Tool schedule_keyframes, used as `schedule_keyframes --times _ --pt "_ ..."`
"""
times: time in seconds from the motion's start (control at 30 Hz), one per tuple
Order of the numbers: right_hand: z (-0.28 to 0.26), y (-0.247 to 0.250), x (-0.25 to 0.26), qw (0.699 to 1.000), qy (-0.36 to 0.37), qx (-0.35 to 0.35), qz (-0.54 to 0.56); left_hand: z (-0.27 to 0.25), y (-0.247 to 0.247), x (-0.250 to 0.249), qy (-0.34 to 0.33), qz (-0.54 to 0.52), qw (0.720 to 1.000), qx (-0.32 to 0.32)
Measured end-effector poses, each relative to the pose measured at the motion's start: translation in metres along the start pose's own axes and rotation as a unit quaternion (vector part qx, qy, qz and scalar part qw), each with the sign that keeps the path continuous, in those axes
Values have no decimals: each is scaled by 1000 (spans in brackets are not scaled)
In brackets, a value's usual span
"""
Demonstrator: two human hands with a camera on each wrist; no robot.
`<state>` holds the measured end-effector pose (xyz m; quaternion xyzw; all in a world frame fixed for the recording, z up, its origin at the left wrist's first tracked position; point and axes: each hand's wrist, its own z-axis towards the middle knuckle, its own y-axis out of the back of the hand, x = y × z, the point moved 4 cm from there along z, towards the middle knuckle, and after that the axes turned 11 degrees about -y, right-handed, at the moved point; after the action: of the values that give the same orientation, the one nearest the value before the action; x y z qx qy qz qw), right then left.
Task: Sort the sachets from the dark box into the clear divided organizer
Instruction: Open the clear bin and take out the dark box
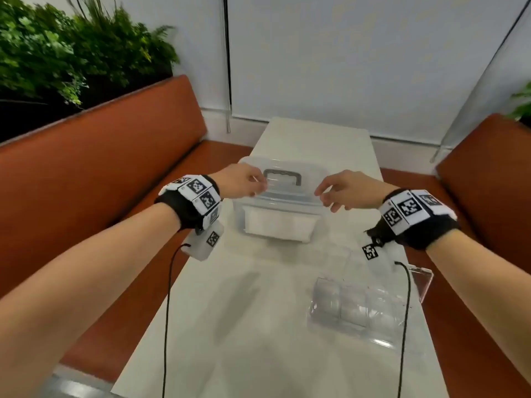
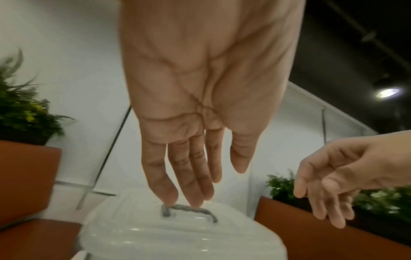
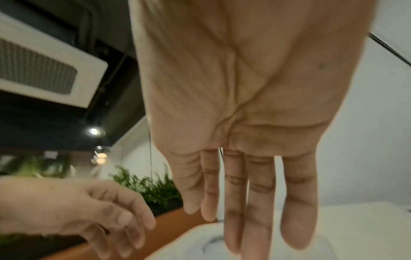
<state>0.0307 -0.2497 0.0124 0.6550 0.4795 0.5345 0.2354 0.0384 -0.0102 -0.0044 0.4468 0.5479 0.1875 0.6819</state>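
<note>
Setting: booth with orange benches (image 1: 94, 156) on both sides, white wall behind, plants (image 1: 66, 50) on the ledge at left.
Table: long white table (image 1: 235, 326) running away from the person, between the benches.
Box: lidded box (image 1: 277, 208) at mid-table; it looks translucent white rather than dark. Lid (image 2: 155, 230) is on, grey handle (image 1: 282, 175) on top.
Box contents: something pale shows through the near wall; whether it is sachets cannot be told, the view is blurred.
Organizer: clear divided organizer (image 1: 356, 311) on the table, nearer the person and to the right of the box, well apart from it. Its compartments look see-through, contents not readable.
Left hand: left hand (image 1: 238, 180) over the left side of the lid, fingers extended and slightly apart, holding nothing. In the left wrist view the fingertips (image 2: 169, 195) reach down to the handle; touching or just above it, cannot tell.
Right hand: right hand (image 1: 344, 191) over the right side of the lid, fingers relaxed and loosely spread, holding nothing. The right wrist view shows straight fingers (image 3: 235, 202) pointing down at the white lid.
Wrists: black bands carrying white marker blocks (image 1: 198, 193) on both wrists, a thin black cable (image 1: 168, 311) hanging from each.
Other: small clear stand (image 1: 422, 280) at the right table edge, beside the organizer.
</note>
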Motion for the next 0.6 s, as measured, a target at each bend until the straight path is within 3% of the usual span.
schedule_keyframes --times 0.23,0.37,0.6 --pt "64 -7 -17 982 -87 -99 -135 26 8 60 111 64 988 -80" --pt "89 -10 -29 974 -133 -145 -115 34 8 83 155 95 976 -116" --pt "112 -23 -41 964 -205 -130 -106 44 -6 106 207 37 975 -77"
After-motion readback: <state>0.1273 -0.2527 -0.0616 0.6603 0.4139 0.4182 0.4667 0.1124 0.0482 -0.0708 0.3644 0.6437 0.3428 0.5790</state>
